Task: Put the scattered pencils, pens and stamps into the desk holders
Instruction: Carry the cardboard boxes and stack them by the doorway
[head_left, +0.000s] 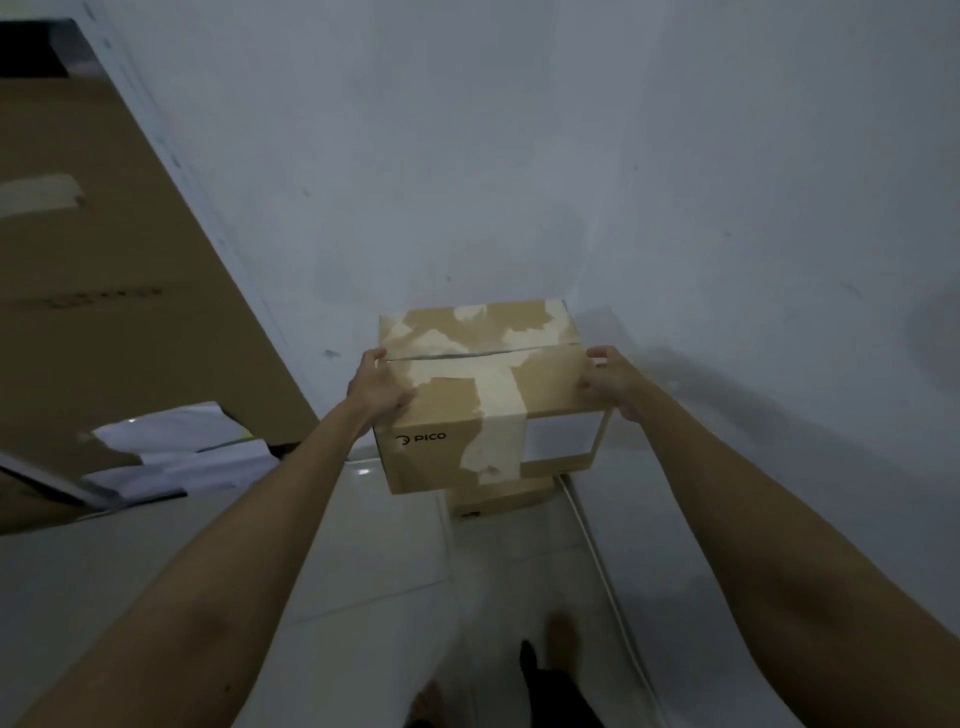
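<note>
pale tiled floor w/ small cardboard box, white cable, papers at left

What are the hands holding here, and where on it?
A cardboard box, gripped at its two top side edges: left hand on the left edge, right hand on the right.

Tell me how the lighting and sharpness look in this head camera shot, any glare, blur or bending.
Head view: dim, flat light with a grey-blue cast; soft overall, and the papers at left are smeared. A small glare spot sits on the floor tile. Wide-angle bending stretches the forearms toward the corners. The cardboard box, held by the left hand and right hand, throws a faint shadow on the wall.
</note>
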